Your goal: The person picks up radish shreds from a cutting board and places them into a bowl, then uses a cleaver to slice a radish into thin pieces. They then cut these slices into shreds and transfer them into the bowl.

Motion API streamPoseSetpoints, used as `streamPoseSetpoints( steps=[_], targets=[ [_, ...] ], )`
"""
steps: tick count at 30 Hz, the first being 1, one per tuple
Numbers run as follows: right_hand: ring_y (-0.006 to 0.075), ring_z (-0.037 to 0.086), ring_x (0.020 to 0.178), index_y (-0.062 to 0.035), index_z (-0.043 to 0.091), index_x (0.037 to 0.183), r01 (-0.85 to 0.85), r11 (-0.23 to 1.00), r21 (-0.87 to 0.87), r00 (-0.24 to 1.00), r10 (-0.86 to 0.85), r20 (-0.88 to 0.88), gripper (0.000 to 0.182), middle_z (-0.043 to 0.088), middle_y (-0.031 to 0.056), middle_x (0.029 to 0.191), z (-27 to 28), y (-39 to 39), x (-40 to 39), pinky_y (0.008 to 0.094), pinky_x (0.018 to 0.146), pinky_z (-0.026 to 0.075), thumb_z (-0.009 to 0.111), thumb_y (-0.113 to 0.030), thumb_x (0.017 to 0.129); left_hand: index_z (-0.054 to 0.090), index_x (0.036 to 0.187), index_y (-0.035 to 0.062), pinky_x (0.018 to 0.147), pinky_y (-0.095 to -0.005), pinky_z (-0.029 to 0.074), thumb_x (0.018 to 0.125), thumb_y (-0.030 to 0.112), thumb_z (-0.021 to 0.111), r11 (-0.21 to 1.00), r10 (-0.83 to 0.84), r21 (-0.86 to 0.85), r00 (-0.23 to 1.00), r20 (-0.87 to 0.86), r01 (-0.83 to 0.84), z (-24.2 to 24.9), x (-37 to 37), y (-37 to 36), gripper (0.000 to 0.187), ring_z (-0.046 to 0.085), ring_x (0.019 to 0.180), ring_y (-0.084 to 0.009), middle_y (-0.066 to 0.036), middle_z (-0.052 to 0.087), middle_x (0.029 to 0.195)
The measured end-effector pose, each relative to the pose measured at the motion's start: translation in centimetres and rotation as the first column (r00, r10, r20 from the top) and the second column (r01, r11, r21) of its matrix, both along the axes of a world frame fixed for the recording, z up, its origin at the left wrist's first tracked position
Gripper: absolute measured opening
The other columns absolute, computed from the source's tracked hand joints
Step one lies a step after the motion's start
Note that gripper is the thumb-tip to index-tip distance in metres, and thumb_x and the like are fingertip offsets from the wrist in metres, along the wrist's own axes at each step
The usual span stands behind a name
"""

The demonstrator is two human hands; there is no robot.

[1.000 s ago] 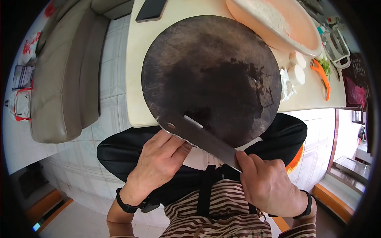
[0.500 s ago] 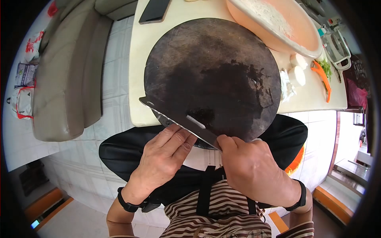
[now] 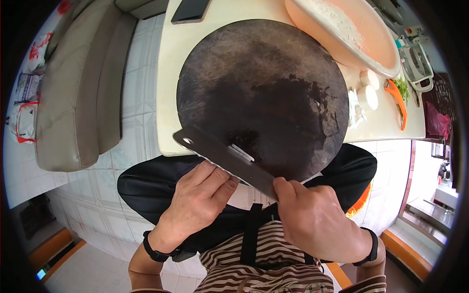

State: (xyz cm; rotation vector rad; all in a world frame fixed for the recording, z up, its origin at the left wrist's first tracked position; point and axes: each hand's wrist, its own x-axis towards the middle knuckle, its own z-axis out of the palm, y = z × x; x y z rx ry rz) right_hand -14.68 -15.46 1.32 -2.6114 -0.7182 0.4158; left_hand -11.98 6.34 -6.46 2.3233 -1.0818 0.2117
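My right hand [image 3: 315, 215] is closed around the handle end of a cleaver [image 3: 215, 152]. Its dark blade slants across the near edge of a round dark chopping board [image 3: 259, 63], with a hole near the far left corner. A pale narrow strip [image 3: 242, 153] shows by the blade's upper edge. My left hand [image 3: 200, 195] has its fingers curled and pressed together against the blade's near edge. Whatever lies under those fingertips is hidden by the hand and blade. Wet dark patches cover much of the board.
A peach-coloured basin [image 3: 376, 53] with white shreds [image 3: 337, 22] stands at the back right. Beside it are white radish-like chunks [image 3: 369, 97], an orange peeler [image 3: 398, 105] and green leaves [image 3: 401, 89]. A phone [image 3: 191, 10] lies at the table's back left. A sofa [image 3: 80, 88] stands left.
The cleaver has tilted, showing more of its flat face, and its handle end has dropped slightly toward me with my right hand. My left hand stays nearly in place. The view shifts slightly.
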Motion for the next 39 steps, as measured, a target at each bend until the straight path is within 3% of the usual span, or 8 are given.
streamPoseSetpoints(
  steps=[6,9,13,15,28,30,33,39],
  targets=[
    [0.0224,0.061,0.054,0.0036,0.053,0.083,0.03,0.999,0.04,0.99,-0.036,0.138,0.021,0.055,0.0095,0.066,-1.6,1.2,0.7,0.0324,0.045,0.046,0.064,-0.001,0.066,0.073,0.089,-0.0018,0.072,-0.0336,0.057,0.07,0.003,0.071,0.999,0.022,0.036,1.0,0.014,-0.022,0.2,-0.1,-0.2,0.02,0.064,0.094,-0.0263,-0.01,0.067,0.098],
    [0.0217,0.06,0.053,0.0047,0.054,0.086,0.057,0.987,0.147,0.995,-0.069,0.078,0.024,0.055,0.0092,0.067,-1.6,0.0,0.6,0.0321,0.044,0.046,0.065,-0.001,0.066,0.073,0.089,-0.0018,0.072,-0.0337,0.057,0.069,0.003,0.071,0.999,0.041,0.009,0.996,0.083,-0.042,0.1,0.0,-0.6,0.021,0.065,0.092,-0.0266,-0.01,0.067,0.097],
    [0.0211,0.06,0.052,0.0056,0.054,0.088,0.041,0.997,0.06,0.997,-0.045,0.065,0.024,0.055,0.0093,0.068,-0.6,0.0,-0.8,0.0316,0.043,0.046,0.065,-0.001,0.067,0.072,0.085,-0.002,0.07,-0.033,0.057,0.068,0.003,0.071,0.999,0.01,0.044,0.999,0.042,-0.012,0.2,-0.4,0.1,0.018,0.064,0.091,-0.0259,-0.01,0.067,0.094],
    [0.0266,0.061,0.054,0.0129,0.056,0.109,0.094,0.995,0.039,0.996,-0.093,-0.014,0.041,0.059,0.014,0.072,-0.7,-0.1,-1.0,0.0326,0.046,0.047,0.064,0.004,0.07,0.071,0.084,-0.002,0.069,-0.0327,0.057,0.068,0.003,0.071,0.998,-0.008,0.061,1.0,0.017,0.007,0.3,-0.3,0.3,0.017,0.064,0.091,-0.0256,-0.01,0.067,0.094],
    [0.0301,0.063,0.058,0.0113,0.056,0.107,0.13,0.984,0.118,0.991,-0.131,-0.001,0.033,0.06,0.0162,0.074,-1.7,0.5,0.6,0.0352,0.047,0.046,0.063,0.003,0.075,0.072,0.091,-0.0019,0.074,-0.0333,0.058,0.067,0.002,0.071,0.999,0.033,0.018,0.995,0.091,-0.035,0.1,0.0,-0.6,0.025,0.064,0.096,-0.0265,-0.009,0.067,0.096],
    [0.0288,0.059,0.05,0.004,0.051,0.086,0.106,0.973,0.204,0.991,-0.12,0.061,0.023,0.055,0.0126,0.069,-1.8,0.2,0.4,0.0349,0.045,0.048,0.063,0.002,0.067,0.072,0.093,-0.0019,0.075,-0.0335,0.058,0.066,0.002,0.071,0.999,0.038,0.011,0.993,0.113,-0.04,0.0,0.0,-0.6,0.027,0.064,0.097,-0.0268,-0.01,0.067,0.097],
    [0.0297,0.063,0.057,0.0104,0.056,0.105,0.099,0.992,0.083,0.994,-0.095,-0.046,0.031,0.06,0.0165,0.073,-0.4,0.1,-0.4,0.0356,0.047,0.047,0.063,0.004,0.076,0.072,0.09,-0.002,0.073,-0.0329,0.057,0.066,0.002,0.071,0.999,0.032,-0.014,0.995,0.09,-0.031,-0.2,-0.2,-0.2,0.024,0.064,0.095,-0.0263,-0.01,0.067,0.096],
    [0.0283,0.062,0.054,0.0102,0.056,0.105,0.07,0.997,-0.037,0.997,-0.071,-0.01,0.033,0.06,0.0155,0.074,-0.6,0.9,-1.0,0.0348,0.046,0.047,0.061,0.004,0.073,0.071,0.085,-0.0024,0.069,-0.0328,0.056,0.066,0.002,0.072,1.0,-0.003,0.003,0.998,0.056,0.003,-0.2,-0.5,0.4,0.019,0.064,0.09,-0.0254,-0.01,0.066,0.094]
  ],
)
